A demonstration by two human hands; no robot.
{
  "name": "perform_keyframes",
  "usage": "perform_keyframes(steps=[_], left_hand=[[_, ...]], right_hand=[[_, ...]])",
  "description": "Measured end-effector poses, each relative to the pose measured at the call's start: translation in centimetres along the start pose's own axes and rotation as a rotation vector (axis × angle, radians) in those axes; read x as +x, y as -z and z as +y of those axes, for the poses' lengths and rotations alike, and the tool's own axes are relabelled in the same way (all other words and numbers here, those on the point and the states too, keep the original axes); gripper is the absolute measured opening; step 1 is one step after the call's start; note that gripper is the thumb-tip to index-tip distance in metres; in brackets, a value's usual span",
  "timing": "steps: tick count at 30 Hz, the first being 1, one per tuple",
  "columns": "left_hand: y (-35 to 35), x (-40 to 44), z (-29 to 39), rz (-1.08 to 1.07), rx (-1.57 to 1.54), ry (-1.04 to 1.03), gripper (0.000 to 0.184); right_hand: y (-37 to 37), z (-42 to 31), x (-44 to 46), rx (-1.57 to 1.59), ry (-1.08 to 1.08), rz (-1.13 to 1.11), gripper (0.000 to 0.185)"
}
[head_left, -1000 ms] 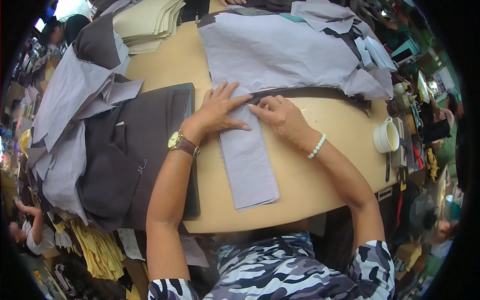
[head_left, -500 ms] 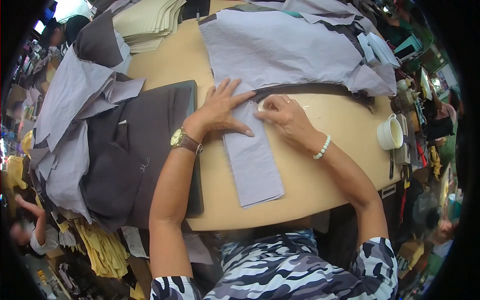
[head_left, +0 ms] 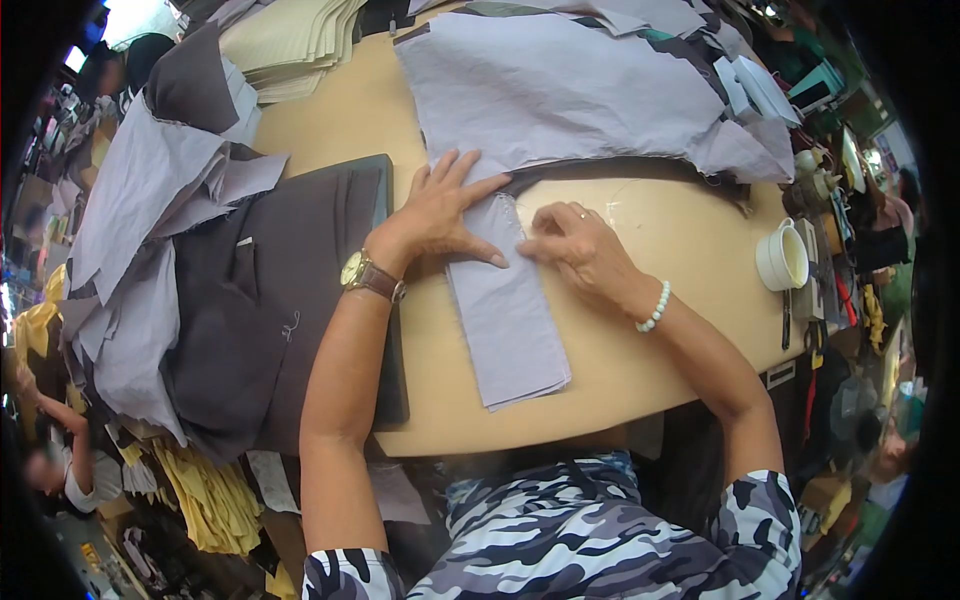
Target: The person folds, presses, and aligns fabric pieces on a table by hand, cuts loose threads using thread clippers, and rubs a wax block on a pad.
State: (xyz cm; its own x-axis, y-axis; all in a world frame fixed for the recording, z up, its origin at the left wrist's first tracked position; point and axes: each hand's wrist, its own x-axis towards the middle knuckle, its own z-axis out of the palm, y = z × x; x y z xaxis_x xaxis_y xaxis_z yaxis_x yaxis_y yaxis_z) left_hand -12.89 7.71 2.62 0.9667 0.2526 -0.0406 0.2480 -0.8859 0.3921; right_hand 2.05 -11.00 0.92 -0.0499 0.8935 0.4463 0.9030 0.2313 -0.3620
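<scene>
My left hand lies flat with fingers spread, pressing the top of a pale grey-lilac cloth strip. The strip looks layered at its lower end, and its edges are frayed. Just right of the strip, my right hand is closed in a pinch, fingertips at the strip's right edge. What they hold, if anything, is hidden. Above both hands spreads a large pale grey-lilac cloth piece, with dark fabric showing along its lower edge.
Dark cloth lies on a board at left, beside rumpled pale cloth. A stack of cream sheets sits at the back. A white cup stands near the table's right edge. Another person's arm shows far left.
My right hand has moved slightly down along the strip's right edge, uncovering more of its frayed upper edge. My left hand stays in place on the cloth.
</scene>
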Motion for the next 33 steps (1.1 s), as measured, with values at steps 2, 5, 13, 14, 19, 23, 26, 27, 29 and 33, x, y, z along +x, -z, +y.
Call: perform_keyframes(steps=[2, 5, 13, 14, 19, 23, 26, 27, 29, 33], left_hand=[[0.0, 0.0, 0.0, 0.004, -0.001, 0.002, 0.108], [0.1, 0.0, 0.3, -0.009, 0.016, 0.010, 0.108], [-0.2, 0.0, 0.0, 0.006, 0.025, 0.005, 0.110], [-0.2, 0.0, -0.1, 0.006, 0.025, 0.006, 0.110], [-0.1, 0.1, 0.0, 0.002, 0.025, 0.007, 0.110], [0.2, 0.2, 0.3, -0.024, 0.034, 0.026, 0.110], [0.0, 0.0, 0.2, -0.022, 0.018, 0.025, 0.111], [0.0, 0.0, 0.2, -0.016, 0.017, 0.024, 0.111], [0.0, 0.0, 0.4, -0.009, 0.021, 0.020, 0.110], [0.3, -0.2, 0.2, 0.057, -0.051, -0.014, 0.107]], right_hand=[[0.1, 0.1, -0.6, 0.105, 0.000, -0.019, 0.029], [-0.1, 0.3, 0.6, 0.128, -0.147, 0.020, 0.030], [0.9, -2.9, -0.6, -0.189, 0.075, -0.013, 0.027], [1.2, -3.2, -1.0, -0.190, 0.095, -0.037, 0.026], [0.4, -1.8, -0.4, 0.004, -0.018, 0.043, 0.025], [-0.6, -1.5, 1.9, -0.050, -0.157, 0.053, 0.026], [-0.3, -2.3, 1.2, -0.158, -0.087, 0.031, 0.028], [0.0, -2.9, 0.7, -0.131, -0.082, 0.027, 0.027], [0.9, -4.2, -1.3, -0.082, -0.075, 0.021, 0.027], [4.0, -4.8, -5.3, 0.125, -0.229, 0.006, 0.030]])
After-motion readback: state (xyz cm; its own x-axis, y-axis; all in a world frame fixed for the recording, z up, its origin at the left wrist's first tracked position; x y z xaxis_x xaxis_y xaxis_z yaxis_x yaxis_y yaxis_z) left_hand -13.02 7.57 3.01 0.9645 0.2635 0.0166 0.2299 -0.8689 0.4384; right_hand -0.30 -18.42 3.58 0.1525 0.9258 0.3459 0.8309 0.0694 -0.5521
